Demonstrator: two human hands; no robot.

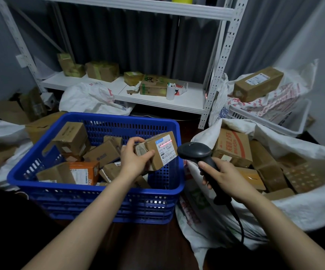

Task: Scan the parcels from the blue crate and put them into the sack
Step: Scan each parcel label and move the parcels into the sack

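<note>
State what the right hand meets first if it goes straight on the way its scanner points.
Probably the labelled parcel held by the left hand; the scanner throws a red line on its label; depth is unclear.

Your left hand (136, 158) covers the near end of the small brown cardboard parcel (157, 151), and the print on its white label is too small to read. Your right hand (222, 176) hides the middle of the black handheld scanner (194, 152). Its black cable (239, 223) vanishes into shadow beside the white woven sack (303, 207). In the blue plastic crate (91, 193) the lower boxes lie buried. Both your forearms run off the bottom edge.
</note>
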